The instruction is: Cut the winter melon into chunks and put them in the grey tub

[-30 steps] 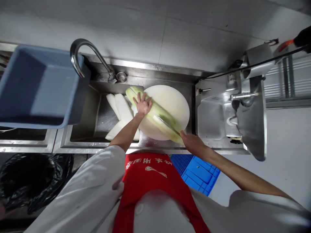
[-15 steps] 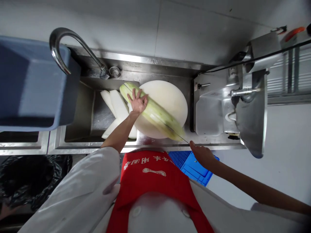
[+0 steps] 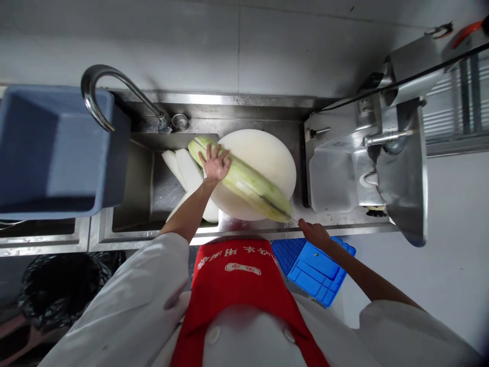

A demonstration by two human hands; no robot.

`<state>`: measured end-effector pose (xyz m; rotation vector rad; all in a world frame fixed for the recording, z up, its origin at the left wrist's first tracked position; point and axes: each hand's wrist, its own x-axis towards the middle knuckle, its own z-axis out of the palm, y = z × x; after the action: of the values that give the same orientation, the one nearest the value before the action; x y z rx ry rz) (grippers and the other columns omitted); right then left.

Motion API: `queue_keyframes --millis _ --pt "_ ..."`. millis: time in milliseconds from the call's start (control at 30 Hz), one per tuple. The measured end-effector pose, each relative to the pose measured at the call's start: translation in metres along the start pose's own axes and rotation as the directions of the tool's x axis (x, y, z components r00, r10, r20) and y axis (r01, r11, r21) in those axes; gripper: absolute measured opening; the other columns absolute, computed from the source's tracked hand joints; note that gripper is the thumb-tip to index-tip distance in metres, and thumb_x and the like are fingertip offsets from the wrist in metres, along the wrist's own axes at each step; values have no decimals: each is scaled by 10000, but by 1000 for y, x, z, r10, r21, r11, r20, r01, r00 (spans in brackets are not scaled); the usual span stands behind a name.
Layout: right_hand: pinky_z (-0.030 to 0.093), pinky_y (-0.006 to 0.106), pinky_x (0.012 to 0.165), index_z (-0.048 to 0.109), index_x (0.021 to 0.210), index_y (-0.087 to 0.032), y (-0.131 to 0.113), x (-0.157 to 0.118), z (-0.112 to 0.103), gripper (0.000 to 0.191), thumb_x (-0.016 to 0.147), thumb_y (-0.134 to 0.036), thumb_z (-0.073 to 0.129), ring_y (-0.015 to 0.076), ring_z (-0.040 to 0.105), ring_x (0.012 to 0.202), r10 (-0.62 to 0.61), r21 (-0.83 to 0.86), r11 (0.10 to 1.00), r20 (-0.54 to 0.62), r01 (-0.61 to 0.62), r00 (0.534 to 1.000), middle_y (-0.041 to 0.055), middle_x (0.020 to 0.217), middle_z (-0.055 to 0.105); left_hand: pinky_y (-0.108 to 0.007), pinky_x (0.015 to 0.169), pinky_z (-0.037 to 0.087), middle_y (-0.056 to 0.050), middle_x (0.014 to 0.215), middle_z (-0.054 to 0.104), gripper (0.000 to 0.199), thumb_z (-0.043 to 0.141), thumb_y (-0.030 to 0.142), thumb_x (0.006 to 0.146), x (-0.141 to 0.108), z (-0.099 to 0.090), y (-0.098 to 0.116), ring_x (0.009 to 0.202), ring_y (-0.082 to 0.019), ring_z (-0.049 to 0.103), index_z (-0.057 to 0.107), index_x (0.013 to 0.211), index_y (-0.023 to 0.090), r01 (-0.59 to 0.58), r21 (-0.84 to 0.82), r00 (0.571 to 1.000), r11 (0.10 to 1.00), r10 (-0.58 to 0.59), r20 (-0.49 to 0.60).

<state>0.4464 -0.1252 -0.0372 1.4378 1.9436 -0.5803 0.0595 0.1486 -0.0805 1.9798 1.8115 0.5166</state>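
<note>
A long, pale-green winter melon [image 3: 248,179] lies aslant on a round white cutting board [image 3: 273,153], its far end jutting over the sink at the left. Near that end my left hand [image 3: 215,163] presses on it, open, fingers spread. My right hand [image 3: 314,233] is closed around the handle of a knife [image 3: 293,219] at the melon's near right end. Only a thin bit of blade shows; the rest appears to be inside the melon. A dark cut line runs along the melon from there. Long white peeled pieces [image 3: 190,171] rest in the sink, partly behind my left forearm.
Left of the board is a steel sink [image 3: 132,178] with a curved faucet [image 3: 114,76] and a blue-grey tub [image 3: 72,102]. A slicing machine [image 3: 332,173] stands close on the right. Below the counter are a blue crate [image 3: 319,272] and a black-bagged bin [image 3: 61,280].
My right hand has shifted slightly right with the knife, and less of the blade shows along the melon. My left hand stays on the melon. The view has shifted a little.
</note>
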Motion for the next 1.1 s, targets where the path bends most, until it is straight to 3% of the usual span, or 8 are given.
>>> queue_keyframes --millis 300,567,633,667,767,833,933,1100 --pt "330 283 542 662 1122 -86 39 -11 78 318 1013 -163 374 238 686 686 17 107 994 -172 2 985 160 824 727 -653 1221 -95 -9 1648 365 445 443 409 1042 0 -1 -2 1573 -297 37 562 1451 282 -5 167 999 986 -3 51" --pt "243 251 512 655 1041 -140 63 -81 133 195 960 -173 481 193 648 578 113 167 982 -160 -86 981 114 740 708 -734 1175 -6 -50 1663 341 527 289 463 1077 8 -14 -1 1571 -346 16 459 1536 266 -105 270 973 957 43 226" --pt "200 264 496 648 1033 -148 56 -105 148 215 972 -191 446 195 640 550 166 200 971 -174 -130 971 111 728 705 -729 1179 -12 -86 1648 363 586 298 526 1065 12 -18 6 1566 -363 77 414 1568 250 -270 269 906 925 150 395" --pt "178 271 491 644 1024 -151 50 -116 155 238 982 -203 416 196 636 538 198 228 962 -188 -153 962 107 709 698 -717 1188 -11 -101 1648 359 642 352 583 1037 14 -19 10 1560 -372 119 385 1588 254 -386 240 833 891 225 505" --pt "135 276 491 613 972 -168 22 -141 171 287 1001 -277 350 199 602 482 354 361 898 -251 -252 901 78 604 641 -662 1216 26 -147 1685 256 1023 671 723 799 20 -20 23 1540 -424 174 275 1638 291 -694 91 513 714 402 759" --pt "131 267 492 582 945 -182 -2 -147 175 280 996 -330 350 196 563 438 480 475 820 -269 -319 835 52 546 597 -635 1223 39 -169 1698 198 1236 827 682 633 26 -19 28 1531 -459 173 230 1650 311 -801 37 371 597 447 814" --pt "150 256 497 545 927 -201 -41 -141 169 228 982 -358 389 190 530 425 626 665 656 -214 -357 750 40 553 595 -639 1213 30 -176 1694 207 1285 893 591 573 32 -17 28 1508 -478 216 235 1646 333 -855 48 319 516 451 834" --pt "196 256 535 544 972 -195 -89 -103 130 166 1011 -322 443 179 522 516 749 857 354 -20 -374 663 63 683 646 -654 1196 52 -201 1682 213 1263 856 632 619 21 -21 16 1505 -494 201 208 1655 315 -852 140 387 504 427 818"
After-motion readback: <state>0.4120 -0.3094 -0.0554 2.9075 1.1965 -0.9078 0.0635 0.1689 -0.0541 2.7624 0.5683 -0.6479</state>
